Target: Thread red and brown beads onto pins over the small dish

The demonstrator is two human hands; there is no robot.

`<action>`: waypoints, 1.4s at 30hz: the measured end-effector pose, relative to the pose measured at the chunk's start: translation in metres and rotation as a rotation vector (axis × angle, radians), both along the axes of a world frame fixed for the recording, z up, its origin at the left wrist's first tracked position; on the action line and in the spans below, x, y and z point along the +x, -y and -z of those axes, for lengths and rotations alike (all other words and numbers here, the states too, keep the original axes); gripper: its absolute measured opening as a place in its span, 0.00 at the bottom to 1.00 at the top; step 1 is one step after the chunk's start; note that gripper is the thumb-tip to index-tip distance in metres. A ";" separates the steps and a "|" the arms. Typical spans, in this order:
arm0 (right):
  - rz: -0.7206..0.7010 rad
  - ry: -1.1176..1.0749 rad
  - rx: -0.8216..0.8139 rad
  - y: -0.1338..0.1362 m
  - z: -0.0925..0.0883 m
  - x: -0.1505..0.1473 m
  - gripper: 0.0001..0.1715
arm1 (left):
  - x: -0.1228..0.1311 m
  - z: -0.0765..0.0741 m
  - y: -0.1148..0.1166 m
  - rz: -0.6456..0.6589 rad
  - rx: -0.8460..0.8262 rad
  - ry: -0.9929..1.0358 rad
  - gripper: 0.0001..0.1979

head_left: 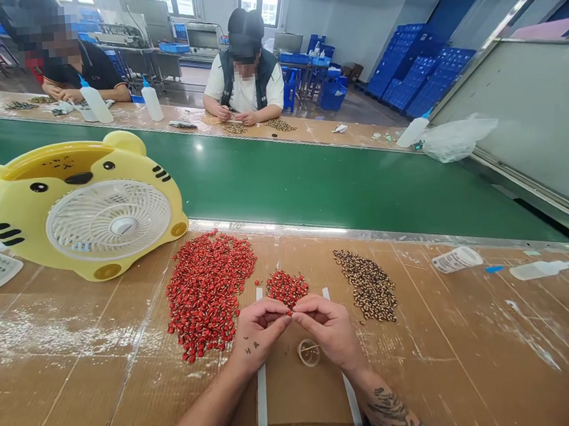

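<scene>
My left hand (261, 328) and my right hand (327, 328) meet fingertip to fingertip over a taped piece of cardboard (304, 398). Both pinch a tiny red piece (289, 312), mostly hidden by the fingers. Just beyond the fingertips lies a small heap of red pieces (286, 286). To the left spreads a much larger pile of similar red pieces (211, 284). On the right is a pile of small dark and gold parts (369, 288). Below my hands stands a small clear cup (307, 353) with a thin stick in it.
A yellow animal-faced fan (22, 201) stands at the left. A white tub (458, 260) and a glue bottle (540, 270) lie at the right. Beyond the green conveyor belt (281, 174), two people (247, 78) sit working, with bottles (151, 102) near them.
</scene>
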State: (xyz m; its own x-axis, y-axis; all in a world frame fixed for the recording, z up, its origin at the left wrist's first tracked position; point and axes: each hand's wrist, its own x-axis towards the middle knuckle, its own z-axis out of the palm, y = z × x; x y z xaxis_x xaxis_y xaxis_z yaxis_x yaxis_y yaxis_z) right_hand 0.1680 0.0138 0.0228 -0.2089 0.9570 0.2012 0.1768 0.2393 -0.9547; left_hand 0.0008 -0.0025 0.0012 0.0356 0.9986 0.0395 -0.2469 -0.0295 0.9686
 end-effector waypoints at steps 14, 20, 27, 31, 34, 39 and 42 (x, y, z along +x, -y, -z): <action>0.036 0.269 0.224 0.008 -0.009 0.000 0.06 | -0.004 -0.002 0.005 -0.066 0.313 -0.315 0.09; 0.028 0.305 0.311 0.010 -0.008 -0.002 0.06 | -0.006 -0.003 0.008 -0.088 0.398 -0.381 0.11; -0.100 0.236 0.354 0.008 -0.015 0.000 0.09 | -0.006 0.000 0.008 -0.113 0.476 -0.439 0.12; -0.108 0.160 0.348 0.008 -0.017 0.003 0.08 | -0.007 -0.001 0.009 -0.106 0.539 -0.378 0.11; -0.122 0.106 0.359 0.010 -0.017 0.004 0.08 | -0.008 -0.004 0.010 -0.118 0.641 -0.337 0.13; -0.167 0.133 0.456 0.011 -0.023 0.008 0.10 | -0.008 -0.006 0.011 -0.062 0.650 -0.282 0.15; -0.189 0.203 0.470 0.011 -0.028 0.012 0.11 | -0.007 -0.005 0.010 -0.023 0.527 -0.215 0.13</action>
State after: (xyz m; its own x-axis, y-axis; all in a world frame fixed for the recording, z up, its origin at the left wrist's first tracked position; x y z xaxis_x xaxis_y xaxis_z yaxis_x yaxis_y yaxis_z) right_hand 0.1797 0.0027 0.0507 -0.4479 0.7154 0.5363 0.2589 0.6779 -0.6881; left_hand -0.0060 -0.0129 0.0064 0.0760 0.8465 0.5269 -0.0396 -0.5254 0.8499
